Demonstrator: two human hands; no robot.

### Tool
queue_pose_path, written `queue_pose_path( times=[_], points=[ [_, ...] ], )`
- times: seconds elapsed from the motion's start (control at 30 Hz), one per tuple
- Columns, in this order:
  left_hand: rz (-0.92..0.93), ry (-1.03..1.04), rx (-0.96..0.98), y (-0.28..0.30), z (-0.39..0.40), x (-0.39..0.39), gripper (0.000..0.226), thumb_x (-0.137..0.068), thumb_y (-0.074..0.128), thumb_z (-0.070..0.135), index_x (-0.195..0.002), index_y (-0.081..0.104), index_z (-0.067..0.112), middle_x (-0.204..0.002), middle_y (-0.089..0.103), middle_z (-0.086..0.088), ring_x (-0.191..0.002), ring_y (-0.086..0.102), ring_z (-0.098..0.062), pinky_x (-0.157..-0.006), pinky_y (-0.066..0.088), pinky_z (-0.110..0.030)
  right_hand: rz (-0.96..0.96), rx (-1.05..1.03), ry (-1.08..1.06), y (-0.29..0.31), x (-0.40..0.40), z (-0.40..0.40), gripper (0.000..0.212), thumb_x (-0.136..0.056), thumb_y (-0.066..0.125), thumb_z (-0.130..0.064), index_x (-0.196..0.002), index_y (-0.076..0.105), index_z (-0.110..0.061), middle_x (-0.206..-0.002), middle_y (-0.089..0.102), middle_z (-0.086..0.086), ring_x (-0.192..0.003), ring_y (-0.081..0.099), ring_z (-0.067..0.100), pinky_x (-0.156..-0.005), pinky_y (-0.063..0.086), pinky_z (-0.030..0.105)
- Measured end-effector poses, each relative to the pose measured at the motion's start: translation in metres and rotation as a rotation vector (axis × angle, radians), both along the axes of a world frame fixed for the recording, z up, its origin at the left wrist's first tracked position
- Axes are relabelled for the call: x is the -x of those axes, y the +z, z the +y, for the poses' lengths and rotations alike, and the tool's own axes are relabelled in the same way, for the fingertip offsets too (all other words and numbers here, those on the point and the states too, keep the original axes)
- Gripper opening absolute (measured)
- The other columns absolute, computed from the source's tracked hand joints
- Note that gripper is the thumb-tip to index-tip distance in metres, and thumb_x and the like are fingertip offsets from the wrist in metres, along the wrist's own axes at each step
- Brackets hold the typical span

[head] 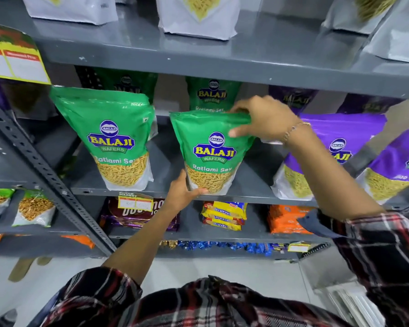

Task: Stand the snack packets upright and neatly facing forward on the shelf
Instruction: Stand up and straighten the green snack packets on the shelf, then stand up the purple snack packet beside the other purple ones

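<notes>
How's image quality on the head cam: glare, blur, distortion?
Head view: strong wide-angle bending, shelf edge and upright bowed; sheen on the held green packet near the right hand, logo still legible; left hand sharp; back-row packets in shadow; frame edges soft.

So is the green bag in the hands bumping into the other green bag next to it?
Apart. The head view shows a strip of dark shelf between the held green packet and the green packet on its left, from top to bottom.

head cam | faces forward, tilted down | close to shelf (pixel 198 60) | single view
</notes>
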State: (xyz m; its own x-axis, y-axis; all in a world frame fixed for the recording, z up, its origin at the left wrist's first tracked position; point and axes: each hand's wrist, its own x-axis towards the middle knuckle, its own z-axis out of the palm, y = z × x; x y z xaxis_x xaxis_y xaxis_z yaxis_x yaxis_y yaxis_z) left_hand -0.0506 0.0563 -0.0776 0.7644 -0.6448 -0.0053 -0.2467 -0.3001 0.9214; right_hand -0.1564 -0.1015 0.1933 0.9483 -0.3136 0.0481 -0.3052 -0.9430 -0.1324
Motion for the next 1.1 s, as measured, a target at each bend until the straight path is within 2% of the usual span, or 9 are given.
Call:
queue_pose_path(
  times=[0.13, 0.33, 0.5, 0.6, 0.67, 0.73, 0.83, 0.93, 1.1],
  points=[
    [-0.007, 0.008, -0.019, 0.000, -0.001, 0.000, 0.080, -0.063, 0.081, 0.044, -0.127, 0.039, 0.021, -0.122, 0.064, -0.003, -0.105, 0.061, -0.016, -0.089, 0.049, -0.029, -0.219, 0.036, -0.118, -0.005, 0.017, -0.025, 0.035, -0.066, 0.079, -0.032, -0.096, 0.071, -0.014, -0.095, 0.070, 0.019, -0.096, 0.059, 0.040, -0.083, 0.048, 0.039],
    [-0.019, 0.015, -0.055, 0.002, -0.002, 0.000, 0.081, -0.063, 0.081, 0.045, -0.129, 0.039, 0.023, -0.124, 0.063, -0.003, -0.108, 0.059, -0.018, -0.093, 0.048, -0.035, -0.308, -0.095, -0.116, -0.012, 0.012, -0.037, 0.035, -0.066, 0.079, -0.030, -0.095, 0.072, -0.013, -0.093, 0.073, 0.016, -0.092, 0.064, 0.034, -0.085, 0.050, 0.035],
    [0.070, 0.214, 0.075, 0.000, -0.001, 0.022, 0.087, -0.065, 0.084, 0.026, -0.133, 0.030, 0.019, -0.131, 0.043, 0.004, -0.120, 0.044, -0.012, -0.098, 0.038, -0.028, -0.284, -0.049, 0.048, -0.020, 0.053, -0.055, 0.058, -0.072, 0.073, -0.036, -0.123, 0.054, -0.016, -0.127, 0.059, 0.011, -0.118, 0.053, 0.028, -0.107, 0.034, 0.045],
    [-0.120, 0.572, 0.194, -0.003, -0.012, 0.079, 0.030, -0.078, 0.070, 0.037, -0.092, 0.044, 0.039, -0.094, 0.052, -0.002, -0.084, 0.051, -0.013, -0.082, 0.045, -0.039, -0.351, 0.008, 0.106, -0.026, 0.095, -0.084, 0.045, -0.085, 0.060, -0.033, -0.128, 0.049, -0.023, -0.143, 0.044, 0.003, -0.136, 0.033, 0.021, -0.114, 0.010, 0.052],
    [-0.135, 0.426, 0.168, 0.000, -0.037, 0.121, 0.015, -0.085, 0.055, 0.048, -0.076, 0.045, 0.041, -0.073, 0.056, 0.007, -0.068, 0.053, -0.003, -0.066, 0.043, -0.032, -0.360, -0.003, 0.079, -0.026, 0.116, -0.106, 0.040, -0.090, 0.054, -0.030, -0.129, 0.048, -0.023, -0.143, 0.044, 0.003, -0.136, 0.033, 0.022, -0.113, 0.010, 0.054],
    [-0.140, 0.102, 0.110, 0.004, -0.075, 0.150, 0.013, -0.086, 0.055, 0.049, -0.087, 0.052, 0.037, -0.081, 0.061, 0.011, -0.075, 0.056, 0.002, -0.068, 0.041, -0.021, -0.341, 0.007, 0.019, -0.024, 0.124, -0.129, 0.040, -0.091, 0.051, -0.030, -0.129, 0.047, -0.021, -0.138, 0.049, 0.007, -0.130, 0.040, 0.026, -0.111, 0.019, 0.055],
    [-0.057, -0.162, 0.084, 0.011, -0.141, 0.159, 0.075, -0.077, 0.073, 0.034, -0.137, 0.033, 0.016, -0.134, 0.036, 0.006, -0.124, 0.038, -0.006, -0.102, 0.031, -0.021, -0.265, 0.024, -0.021, -0.018, 0.125, -0.152, 0.039, -0.090, 0.052, -0.036, -0.124, 0.052, -0.017, -0.129, 0.057, 0.011, -0.120, 0.050, 0.030, -0.104, 0.035, 0.050],
    [0.064, -0.150, 0.088, 0.021, -0.187, 0.157, 0.117, -0.058, 0.087, 0.032, -0.145, 0.011, 0.013, -0.144, 0.024, 0.006, -0.133, 0.026, -0.007, -0.105, 0.028, -0.024, -0.263, -0.127, 0.000, -0.015, 0.121, -0.163, 0.034, -0.085, 0.060, -0.037, -0.112, 0.061, -0.017, -0.116, 0.067, 0.007, -0.109, 0.060, 0.026, -0.098, 0.044, 0.039],
    [0.042, -0.008, 0.022, 0.011, -0.213, 0.161, 0.083, -0.056, 0.086, 0.038, -0.117, 0.038, 0.009, -0.114, 0.059, -0.004, -0.105, 0.059, -0.027, -0.079, 0.048, -0.033, -0.270, -0.145, 0.014, -0.013, 0.111, -0.170, 0.038, -0.080, 0.067, -0.033, -0.113, 0.062, -0.015, -0.115, 0.067, 0.010, -0.107, 0.060, 0.026, -0.090, 0.043, 0.030]
  ],
)
